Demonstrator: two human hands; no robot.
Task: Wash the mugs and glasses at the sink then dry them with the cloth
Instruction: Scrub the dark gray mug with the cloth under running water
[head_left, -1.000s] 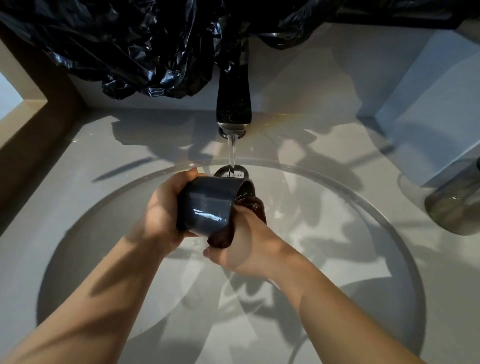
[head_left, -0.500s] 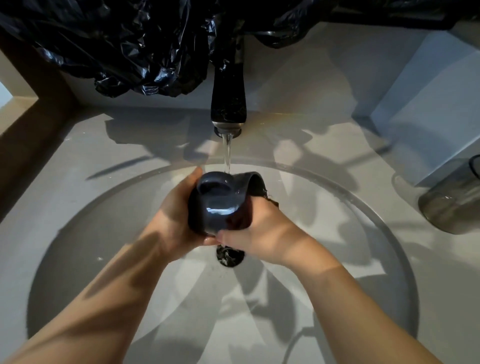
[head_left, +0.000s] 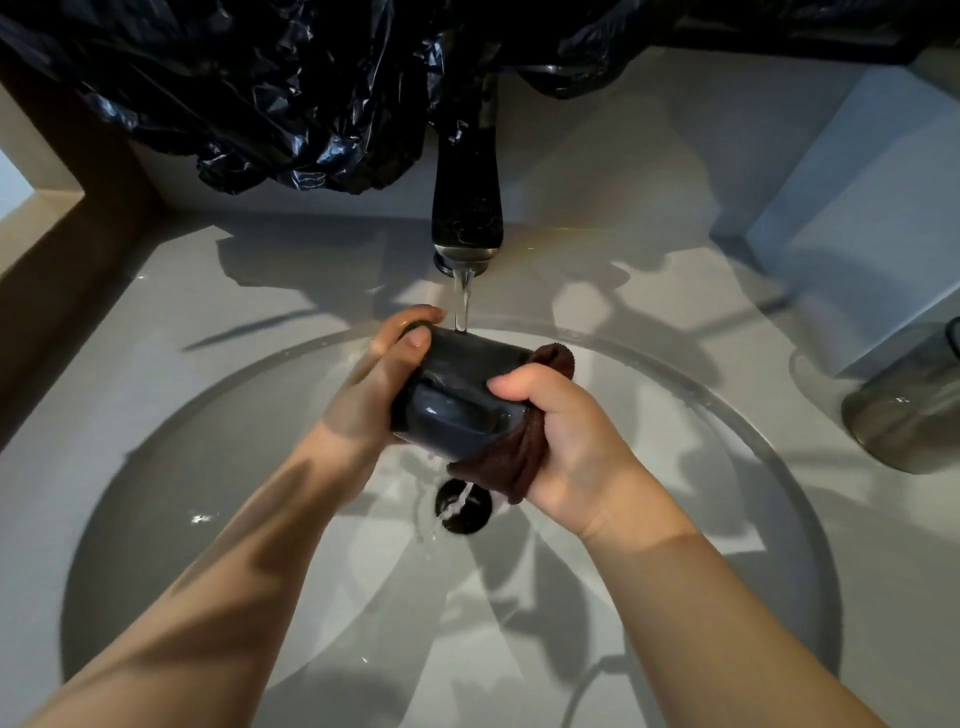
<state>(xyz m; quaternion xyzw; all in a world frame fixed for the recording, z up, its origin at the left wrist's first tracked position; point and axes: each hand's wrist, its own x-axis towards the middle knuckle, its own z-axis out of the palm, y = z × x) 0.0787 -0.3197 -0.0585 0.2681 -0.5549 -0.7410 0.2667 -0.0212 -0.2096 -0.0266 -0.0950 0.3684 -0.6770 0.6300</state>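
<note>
A dark blue-grey mug (head_left: 457, 400) lies on its side over the round white sink (head_left: 208, 467), under the running water from the dark tap (head_left: 467, 208). My left hand (head_left: 379, 384) grips the mug's left end. My right hand (head_left: 566, 447) presses a dark brown cloth (head_left: 511, 457) against the mug's right side, thumb on top of the mug. The mug's handle faces me. Water runs off the mug toward the drain (head_left: 464, 506).
A smoky grey glass (head_left: 909, 410) stands on the counter at the right edge. A pale box or wall block (head_left: 857, 218) rises behind it. Crumpled black plastic (head_left: 260, 78) hangs above the tap. A wooden ledge (head_left: 57, 244) borders the left.
The mug has been turned from mouth-up to lying sideways with its handle toward me. My right hand with the cloth has shifted to the mug's right side, and the drain now shows.
</note>
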